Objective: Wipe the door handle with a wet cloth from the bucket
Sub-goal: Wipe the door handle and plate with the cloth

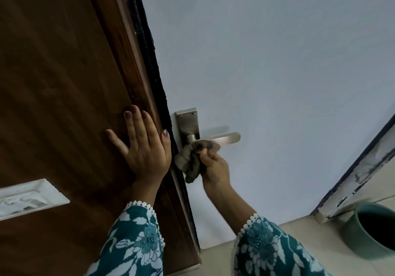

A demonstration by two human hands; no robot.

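— Where are your hands?

— Your left hand [143, 147] lies flat and open, fingers spread, against the dark brown wooden door frame [64, 83], close to its right edge. Your right hand [214, 166] is closed around a bunched grey-brown cloth [192, 158] and presses it up against the door handle [215, 139].

— And the handle itself?

— A brushed-metal lever on a rectangular backplate [188, 123], fixed near the left edge of the pale blue door [277, 61]. The cloth covers the neck of the lever, next to the backplate; the lever's far end sticks out bare to the right. A fold of the cloth hangs below your fingers.

— The bucket?

— A teal bucket [350, 230] stands on the light tiled floor [310, 254] at the lower right, well apart from the handle, beside the foot of a chipped white frame [359, 181]. You cannot tell from here whether it holds water; its inside is dark.

— Anything else in view?

— Both wrists wear teal floral sleeves [136, 239] with white scalloped trim. A white switch plate [27, 198] sits at the left edge.
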